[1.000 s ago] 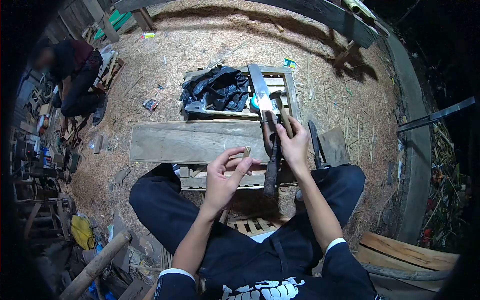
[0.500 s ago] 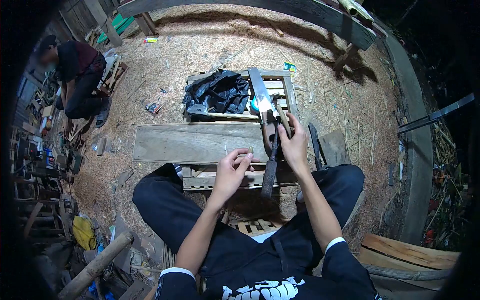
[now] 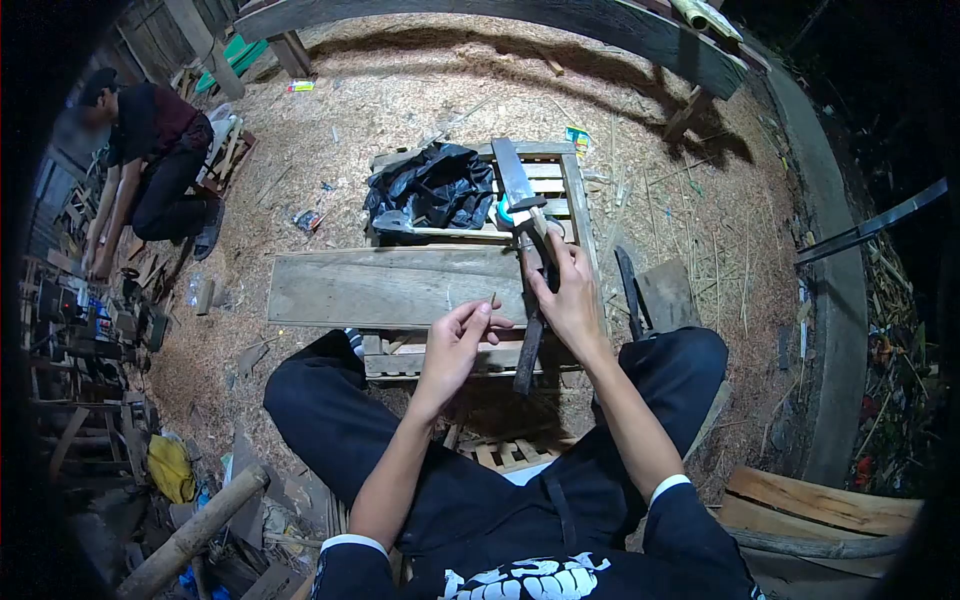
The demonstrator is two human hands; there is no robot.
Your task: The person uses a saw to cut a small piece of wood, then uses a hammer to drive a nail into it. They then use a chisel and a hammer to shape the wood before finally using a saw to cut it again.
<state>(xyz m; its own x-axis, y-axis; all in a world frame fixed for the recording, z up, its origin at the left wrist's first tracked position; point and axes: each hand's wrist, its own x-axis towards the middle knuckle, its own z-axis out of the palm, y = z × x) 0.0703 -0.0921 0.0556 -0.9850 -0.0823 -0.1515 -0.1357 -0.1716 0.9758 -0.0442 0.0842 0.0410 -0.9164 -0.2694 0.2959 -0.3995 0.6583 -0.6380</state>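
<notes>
My left hand (image 3: 455,345) is closed above the near edge of a wooden board (image 3: 350,285), pinching a small, thin, yellowish piece (image 3: 493,298) between thumb and fingertips. Its exact kind is too small to make out. My right hand (image 3: 570,300) is wrapped round the wooden handle of a hammer (image 3: 528,204), whose dark head points away from me. Under the hammer lies a broad metal blade (image 3: 513,172). A dark-handled tool (image 3: 530,355) lies lengthwise beside my right hand, partly hidden by it.
A black plastic bag (image 3: 430,190) lies on the slatted wooden crate (image 3: 578,195) beyond the board. A dark long tool (image 3: 630,290) rests by my right knee. At the far left a person (image 3: 165,140) crouches. A heavy beam (image 3: 500,18) crosses the back, and wood shavings cover the ground.
The hammer's head has come into view over the blade as my right hand moved slightly left and nearer. My left hand shifted a little left, still pinching the small piece. The crouching person's arms reach lower.
</notes>
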